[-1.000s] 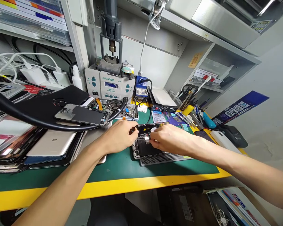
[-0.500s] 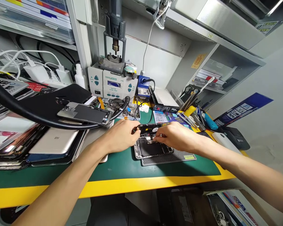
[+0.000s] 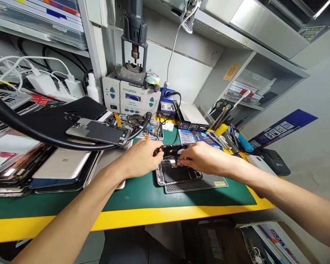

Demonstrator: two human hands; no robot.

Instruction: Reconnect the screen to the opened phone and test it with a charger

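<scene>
An opened phone body [image 3: 176, 173] lies on a grey perforated pad [image 3: 209, 182] over the green mat [image 3: 148, 200]. Behind it a dark screen panel [image 3: 170, 150] is tilted up. My left hand [image 3: 145, 157] pinches the panel's left end between thumb and fingers. My right hand [image 3: 199, 157] is over the right part of the phone, fingers closed, its fingertips at the inner parts near the upper edge of the body. Whatever those fingertips hold, if anything, is too small to make out.
At the left are stacked phones [image 3: 63, 161], a loose screen [image 3: 99, 131] and a thick black hose [image 3: 41, 135]. A grey control box [image 3: 132, 97] stands behind a parts tray [image 3: 154, 128]. Tools [image 3: 220, 141] lie at the right, beside a white phone [image 3: 260, 163].
My right hand has shifted very slightly left over the phone. My left hand keeps its grip on the panel.
</scene>
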